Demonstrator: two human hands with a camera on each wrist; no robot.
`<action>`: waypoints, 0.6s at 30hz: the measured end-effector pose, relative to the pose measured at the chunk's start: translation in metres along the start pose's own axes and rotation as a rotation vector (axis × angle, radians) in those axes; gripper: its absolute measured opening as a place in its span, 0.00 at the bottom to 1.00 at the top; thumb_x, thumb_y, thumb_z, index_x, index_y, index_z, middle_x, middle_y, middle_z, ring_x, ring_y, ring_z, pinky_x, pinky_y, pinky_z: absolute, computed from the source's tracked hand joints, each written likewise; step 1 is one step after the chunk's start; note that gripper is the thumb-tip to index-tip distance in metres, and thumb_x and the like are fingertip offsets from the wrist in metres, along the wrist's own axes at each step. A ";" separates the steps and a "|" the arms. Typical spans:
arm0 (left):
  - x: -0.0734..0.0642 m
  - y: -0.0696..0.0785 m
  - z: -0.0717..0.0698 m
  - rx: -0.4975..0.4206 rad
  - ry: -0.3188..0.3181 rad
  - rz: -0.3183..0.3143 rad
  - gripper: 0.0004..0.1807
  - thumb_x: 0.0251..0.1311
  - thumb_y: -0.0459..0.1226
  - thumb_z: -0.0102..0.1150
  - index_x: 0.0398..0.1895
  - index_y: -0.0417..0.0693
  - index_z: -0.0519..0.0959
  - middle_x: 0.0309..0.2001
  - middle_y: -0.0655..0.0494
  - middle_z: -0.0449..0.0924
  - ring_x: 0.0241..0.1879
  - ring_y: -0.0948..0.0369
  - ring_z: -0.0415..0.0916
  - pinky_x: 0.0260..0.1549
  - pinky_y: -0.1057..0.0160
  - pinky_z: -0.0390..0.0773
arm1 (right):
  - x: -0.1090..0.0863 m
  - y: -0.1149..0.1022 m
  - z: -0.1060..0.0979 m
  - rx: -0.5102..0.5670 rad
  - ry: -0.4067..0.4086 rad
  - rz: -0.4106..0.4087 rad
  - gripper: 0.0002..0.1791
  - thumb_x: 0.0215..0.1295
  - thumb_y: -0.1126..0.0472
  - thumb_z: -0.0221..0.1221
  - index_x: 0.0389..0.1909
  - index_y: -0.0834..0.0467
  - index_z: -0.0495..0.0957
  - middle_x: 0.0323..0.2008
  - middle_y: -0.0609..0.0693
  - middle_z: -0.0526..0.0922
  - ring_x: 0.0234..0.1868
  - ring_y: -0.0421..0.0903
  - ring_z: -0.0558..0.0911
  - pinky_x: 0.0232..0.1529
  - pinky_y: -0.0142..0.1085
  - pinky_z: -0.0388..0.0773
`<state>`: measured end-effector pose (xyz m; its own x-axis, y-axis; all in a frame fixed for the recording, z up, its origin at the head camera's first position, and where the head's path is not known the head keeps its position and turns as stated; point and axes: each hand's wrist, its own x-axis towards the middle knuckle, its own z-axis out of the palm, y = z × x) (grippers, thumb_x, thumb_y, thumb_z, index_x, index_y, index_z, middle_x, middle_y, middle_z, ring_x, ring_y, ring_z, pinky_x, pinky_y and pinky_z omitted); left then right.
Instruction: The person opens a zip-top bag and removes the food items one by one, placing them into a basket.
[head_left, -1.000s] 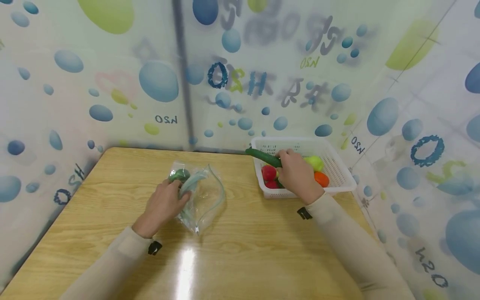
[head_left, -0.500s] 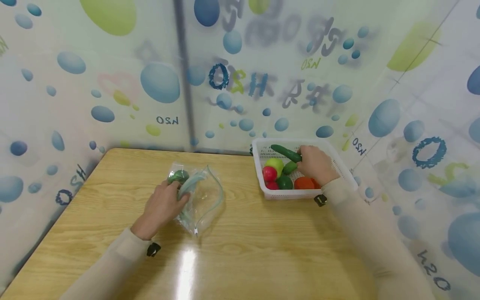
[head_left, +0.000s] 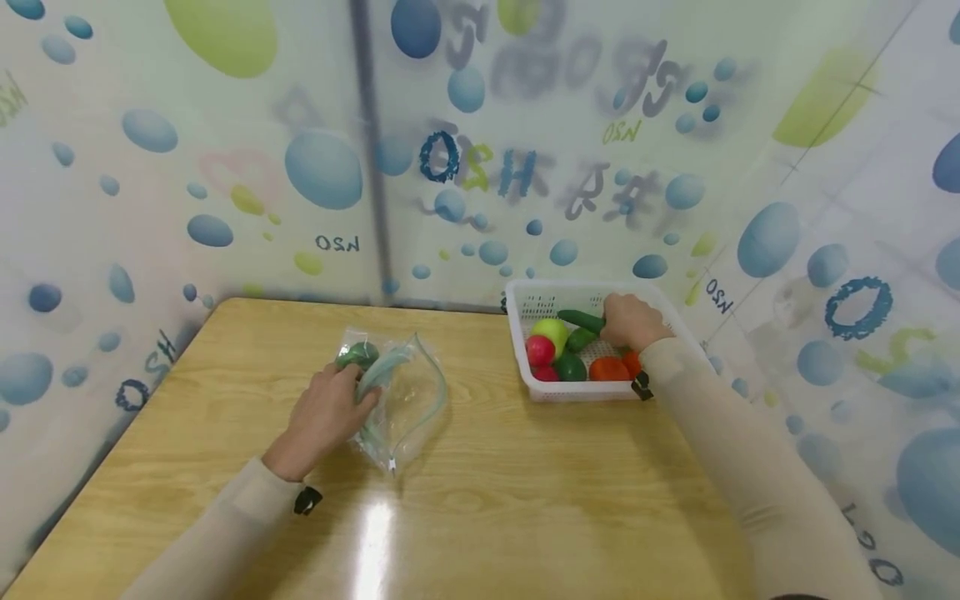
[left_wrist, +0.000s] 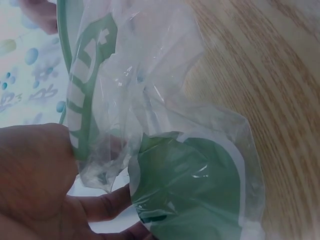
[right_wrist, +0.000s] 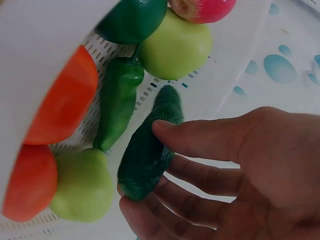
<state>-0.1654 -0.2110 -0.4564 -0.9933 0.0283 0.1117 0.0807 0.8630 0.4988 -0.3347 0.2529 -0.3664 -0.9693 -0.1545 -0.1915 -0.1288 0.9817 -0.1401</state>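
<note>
A clear plastic zip bag with green print stands with its mouth spread. My left hand grips its near side, thumb inside the mouth; in the left wrist view, fingers reach behind the bag's green patch. Over at the white basket, my right hand holds a dark green cucumber. Seen from the right wrist, the thumb lies on top of the cucumber and the fingers are under it. A green pepper lies beside it in the basket.
Also in the basket are a yellow-green apple, red round items, a dark green round item and orange-red tomatoes. The wooden table meets a patterned wall behind the basket.
My right hand has carried the cucumber rightward across the basket, then slightly lower, uncovering the fruit and vegetables at left. My left hand keeps its hold on the bag.
</note>
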 end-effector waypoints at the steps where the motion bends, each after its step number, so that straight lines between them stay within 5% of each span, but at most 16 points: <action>1: 0.001 0.000 0.000 0.001 0.000 0.000 0.21 0.82 0.44 0.68 0.55 0.29 0.85 0.44 0.35 0.85 0.33 0.51 0.80 0.25 0.57 0.80 | 0.000 0.001 0.001 0.004 0.000 0.004 0.05 0.75 0.67 0.64 0.45 0.65 0.84 0.39 0.59 0.85 0.40 0.58 0.81 0.41 0.49 0.79; 6: 0.003 0.002 0.001 0.003 -0.016 -0.019 0.22 0.82 0.45 0.68 0.58 0.30 0.85 0.45 0.34 0.84 0.34 0.50 0.80 0.25 0.57 0.80 | 0.003 0.004 0.003 0.034 0.003 0.011 0.13 0.74 0.66 0.65 0.53 0.69 0.86 0.46 0.62 0.89 0.42 0.59 0.83 0.42 0.47 0.83; 13: 0.003 0.004 -0.001 0.001 -0.020 -0.016 0.22 0.82 0.44 0.67 0.58 0.29 0.85 0.43 0.34 0.83 0.32 0.51 0.79 0.24 0.57 0.78 | 0.001 0.000 0.003 0.062 0.039 -0.009 0.11 0.76 0.63 0.61 0.37 0.65 0.87 0.28 0.54 0.80 0.31 0.52 0.78 0.31 0.41 0.72; 18: 0.003 0.005 0.000 0.025 -0.016 -0.029 0.26 0.82 0.46 0.68 0.62 0.28 0.83 0.53 0.24 0.81 0.39 0.42 0.81 0.28 0.51 0.83 | -0.010 -0.010 0.008 0.068 0.110 -0.053 0.19 0.82 0.57 0.61 0.60 0.66 0.90 0.51 0.65 0.93 0.44 0.58 0.86 0.46 0.55 0.89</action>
<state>-0.1682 -0.2065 -0.4534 -0.9964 0.0109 0.0836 0.0498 0.8760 0.4797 -0.3218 0.2441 -0.3705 -0.9791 -0.1892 -0.0744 -0.1697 0.9621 -0.2133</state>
